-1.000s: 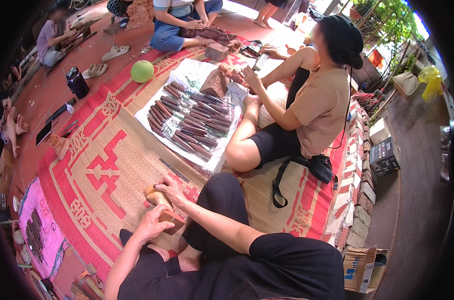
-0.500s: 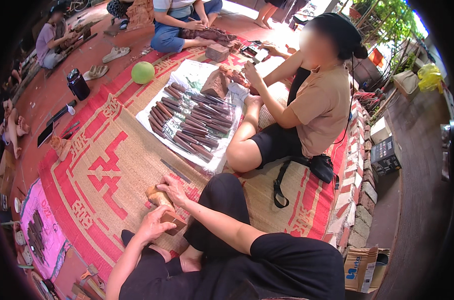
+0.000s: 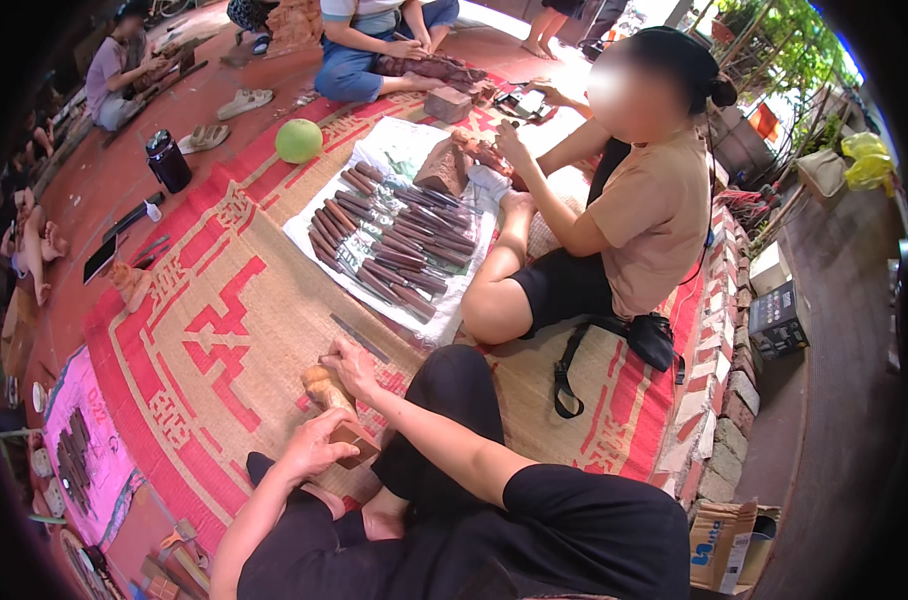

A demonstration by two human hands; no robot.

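A small wooden carving [image 3: 326,386], pale and rounded above a reddish-brown square base [image 3: 358,440], is held tilted over my crossed legs. My left hand [image 3: 312,448] grips it at the base, the thumb lying along the block. At the carving's upper end, my right hand [image 3: 352,370] is closed, its bent fingers pressed against the wood. Whatever those fingers pinch is too small or hidden to make out. Just beyond my right hand, a flat dark strip [image 3: 359,338] lies on the woven mat [image 3: 274,345].
Ahead, several wooden-handled carving tools [image 3: 404,250] lie on a white cloth [image 3: 304,232]. A co-worker [image 3: 644,220] sits close on the right, a black bag [image 3: 654,342] beside them. Farther left are a green round fruit [image 3: 299,141] and a dark flask [image 3: 168,162]. Pink cloth [image 3: 114,470] holds more tools.
The whole view has shifted slightly, so the surroundings appear a little farther right. Both hands stay on the carving, with only a slight change in the right hand's position.
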